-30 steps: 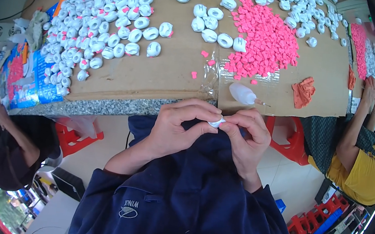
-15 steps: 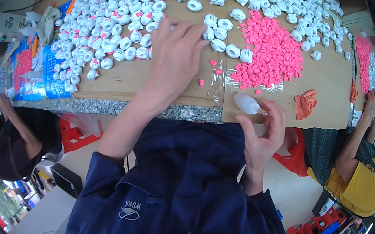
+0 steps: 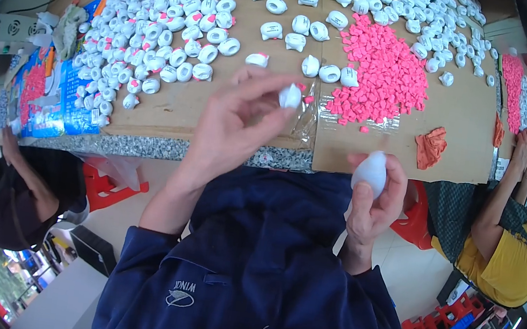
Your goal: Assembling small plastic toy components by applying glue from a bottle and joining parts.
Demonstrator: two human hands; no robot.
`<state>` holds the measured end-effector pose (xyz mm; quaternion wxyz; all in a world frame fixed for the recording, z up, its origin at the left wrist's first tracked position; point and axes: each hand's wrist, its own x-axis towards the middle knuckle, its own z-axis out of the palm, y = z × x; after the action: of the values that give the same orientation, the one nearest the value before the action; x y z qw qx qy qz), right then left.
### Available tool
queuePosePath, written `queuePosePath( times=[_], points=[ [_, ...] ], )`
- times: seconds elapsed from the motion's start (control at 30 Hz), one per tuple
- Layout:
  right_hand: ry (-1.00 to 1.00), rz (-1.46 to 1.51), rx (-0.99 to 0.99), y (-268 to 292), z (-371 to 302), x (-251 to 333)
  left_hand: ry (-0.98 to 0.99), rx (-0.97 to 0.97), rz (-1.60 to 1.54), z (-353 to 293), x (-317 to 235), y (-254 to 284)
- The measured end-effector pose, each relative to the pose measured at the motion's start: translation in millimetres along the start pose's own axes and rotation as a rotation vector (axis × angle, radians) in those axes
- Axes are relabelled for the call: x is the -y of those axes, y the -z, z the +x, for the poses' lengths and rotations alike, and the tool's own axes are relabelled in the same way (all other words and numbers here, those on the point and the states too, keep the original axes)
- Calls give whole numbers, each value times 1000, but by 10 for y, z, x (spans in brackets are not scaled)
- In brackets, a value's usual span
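Note:
Between the thumb and fingers of my left hand is a small white hollow piece, held just above the table's near part. My right hand is closed around a white squeeze bottle at the table's front edge, its narrow tip pointing away from me. Beyond my left hand lie several loose white pieces with round openings. A heap of small pink bow-shaped parts is spread beyond the bottle, and a few stray pink bits lie by my left fingertips.
At the left spreads a large group of white pieces, many bearing pink parts. More white pieces lie at the far right. A crumpled orange cloth rests on the cardboard. Co-workers sit left and right.
My left hand has drawn back toward me with a white piece in it. The bottle has gone from lying at the edge to upright in my right hand's grasp. Some white pieces have shifted apart.

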<state>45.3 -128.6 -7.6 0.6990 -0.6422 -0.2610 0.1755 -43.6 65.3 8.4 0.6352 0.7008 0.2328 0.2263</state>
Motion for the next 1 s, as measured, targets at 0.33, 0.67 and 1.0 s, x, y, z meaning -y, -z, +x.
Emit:
queuePosePath(
  times=[0.33,0.67,1.0],
  points=[
    [61,-75,78,25,47,63,192,91,-599,-350,201,19],
    [-21,-148,117,-34,32,75,265,39,-511,-403,175,-12],
    [-32,-143,86,-17,33,66,270,18,-518,-402,176,-34]
  ],
)
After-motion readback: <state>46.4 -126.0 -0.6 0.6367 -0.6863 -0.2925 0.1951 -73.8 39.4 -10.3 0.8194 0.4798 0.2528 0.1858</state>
